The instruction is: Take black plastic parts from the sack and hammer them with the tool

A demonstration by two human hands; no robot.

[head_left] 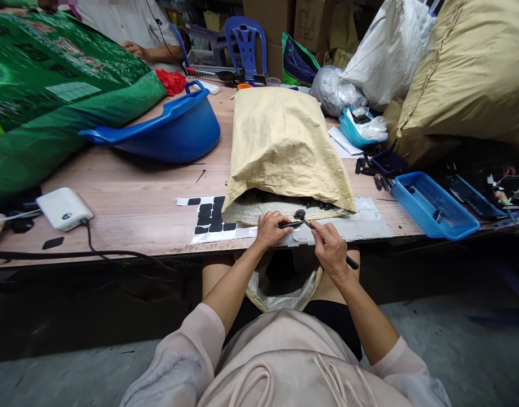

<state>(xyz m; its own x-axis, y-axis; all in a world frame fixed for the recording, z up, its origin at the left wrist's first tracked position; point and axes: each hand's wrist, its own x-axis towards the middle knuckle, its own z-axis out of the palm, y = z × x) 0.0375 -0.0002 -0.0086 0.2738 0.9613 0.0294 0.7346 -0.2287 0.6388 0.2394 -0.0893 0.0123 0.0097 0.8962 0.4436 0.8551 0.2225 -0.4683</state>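
Observation:
My left hand (271, 228) is closed round a thin black stick-like part (291, 224) at the table's front edge. My right hand (330, 249) grips a black rod-shaped tool (350, 263) whose rounded tip (300, 214) meets the part's end. Both hands hover over a clear plastic sheet (365, 226) just in front of the open mouth of a tan woven sack (284, 147), where several small black pieces lie. A white sheet with black adhesive pads (210, 217) lies left of my left hand. An open plastic bag (280, 297) sits on my lap below the table.
A blue basin (174, 130) and big green sack (43, 90) fill the left. A white box with cable (64, 208) sits front left. A blue basket (432, 204) and black parts lie right; large sacks behind. Another person's arm (151, 52) rests at the far edge.

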